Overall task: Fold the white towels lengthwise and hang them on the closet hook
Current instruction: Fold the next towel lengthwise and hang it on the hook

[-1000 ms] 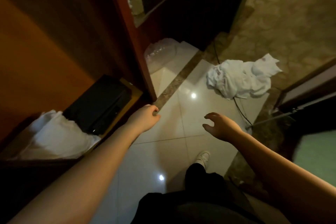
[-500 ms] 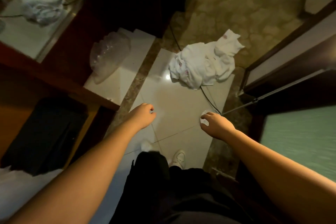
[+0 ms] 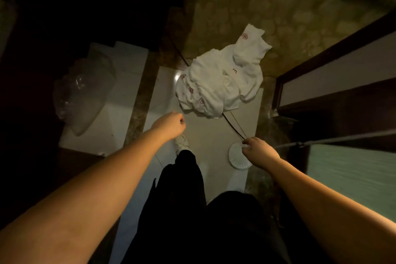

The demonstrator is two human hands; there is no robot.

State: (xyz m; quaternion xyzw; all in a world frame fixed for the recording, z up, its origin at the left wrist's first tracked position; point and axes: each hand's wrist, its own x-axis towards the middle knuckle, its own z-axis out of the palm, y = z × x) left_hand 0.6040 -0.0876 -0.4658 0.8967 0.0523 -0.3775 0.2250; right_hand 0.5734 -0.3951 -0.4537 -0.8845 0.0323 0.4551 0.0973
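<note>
A crumpled heap of white towels (image 3: 218, 85) with small red embroidered marks lies on the pale floor tiles ahead of me. My left hand (image 3: 171, 124) hangs just below the heap's near left edge, fingers loosely curled, holding nothing. My right hand (image 3: 257, 152) hovers lower right of the heap, above a round floor drain (image 3: 237, 162), fingers also loosely curled and empty. Neither hand touches the towels. No closet hook shows in this view.
A black cable (image 3: 233, 128) runs under the heap toward my right hand. A clear plastic bag (image 3: 81, 92) lies on the left tiles. Dark wooden door frames (image 3: 321, 60) and frosted glass (image 3: 351, 173) stand to the right. My white shoe (image 3: 182, 143) steps forward.
The view has swung away from the closet and down over the floor. The towel heap now lies closer and more central. Both hands stayed empty and came nearer the heap.
</note>
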